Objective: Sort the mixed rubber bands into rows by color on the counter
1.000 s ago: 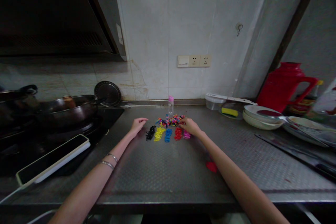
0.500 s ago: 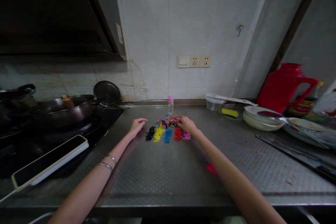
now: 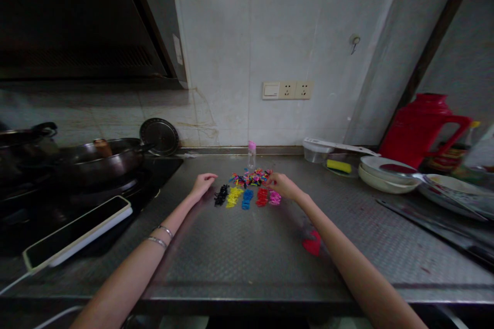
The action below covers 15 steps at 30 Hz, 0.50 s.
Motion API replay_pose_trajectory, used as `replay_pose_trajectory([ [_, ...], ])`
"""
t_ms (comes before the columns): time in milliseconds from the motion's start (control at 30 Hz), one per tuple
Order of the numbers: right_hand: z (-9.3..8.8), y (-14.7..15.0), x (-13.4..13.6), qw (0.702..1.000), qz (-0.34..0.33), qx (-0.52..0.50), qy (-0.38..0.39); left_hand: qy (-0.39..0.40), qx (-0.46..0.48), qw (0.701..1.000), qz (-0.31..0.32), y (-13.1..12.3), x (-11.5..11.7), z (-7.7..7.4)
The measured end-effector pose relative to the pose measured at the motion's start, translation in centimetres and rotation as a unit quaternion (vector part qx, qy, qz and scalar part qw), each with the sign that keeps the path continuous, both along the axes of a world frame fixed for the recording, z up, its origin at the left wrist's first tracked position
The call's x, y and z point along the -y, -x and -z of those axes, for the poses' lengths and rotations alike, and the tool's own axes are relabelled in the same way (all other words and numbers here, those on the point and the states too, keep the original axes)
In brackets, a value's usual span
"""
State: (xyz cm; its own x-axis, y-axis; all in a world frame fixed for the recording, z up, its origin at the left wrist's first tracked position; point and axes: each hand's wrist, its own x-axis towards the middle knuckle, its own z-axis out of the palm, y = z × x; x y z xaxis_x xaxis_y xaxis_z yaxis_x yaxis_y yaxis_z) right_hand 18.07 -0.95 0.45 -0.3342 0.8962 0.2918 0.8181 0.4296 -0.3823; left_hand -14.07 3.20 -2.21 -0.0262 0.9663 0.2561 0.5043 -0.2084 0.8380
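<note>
Small coloured elastic bands lie on a steel counter (image 3: 247, 247). A mixed heap (image 3: 249, 178) sits at the back, with sorted piles in front: black (image 3: 221, 195), yellow (image 3: 233, 197), blue (image 3: 247, 198), red (image 3: 262, 196) and pink (image 3: 274, 197). My right hand (image 3: 283, 185) rests at the heap's right edge above the pink pile, fingers curled and pinched together; what they hold is too small to see. My left hand (image 3: 202, 184) lies on the counter left of the black pile, fingers loosely bent, holding nothing.
A small bottle with a pink cap (image 3: 251, 154) stands behind the heap. A wok (image 3: 96, 157) and a phone (image 3: 77, 231) are on the stove at left. Bowls (image 3: 386, 172), a sponge (image 3: 338, 165) and a red jug (image 3: 420, 126) stand at right. A red object (image 3: 312, 243) lies under my right forearm.
My right hand has shifted slightly along the right edge of the mixed heap. My left hand has stayed put.
</note>
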Motion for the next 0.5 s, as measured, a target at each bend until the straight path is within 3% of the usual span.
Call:
replay_pose_trajectory([
  [267,0.4,0.4,0.5,0.998,-0.063,-0.01,0.02,-0.017,-0.011,1.0,-0.005,0.1,-0.5,0.3],
  [500,0.3,-0.8,0.6,0.999,-0.019,-0.049,0.003,-0.037,-0.11,0.992,0.046,-1.2,-2.4,-0.2],
])
